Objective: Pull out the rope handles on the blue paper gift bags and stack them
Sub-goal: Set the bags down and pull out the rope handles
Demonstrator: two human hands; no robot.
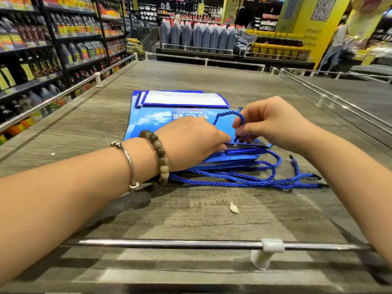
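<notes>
Left hand (191,143): fingers flat, pressing stack of flat blue paper gift bags (152,122) on grey wooden desk (191,219);
Right hand (273,122): at its 3 o'clock, fingers pinching blue twisted rope handle (227,113)

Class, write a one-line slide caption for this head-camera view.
Right hand pinches a blue rope handle above the top gift bag while the left hand steadies it.

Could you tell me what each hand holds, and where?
Right hand pinches the rope handle mid-loop; left hand presses the top bag at its opening.
</notes>
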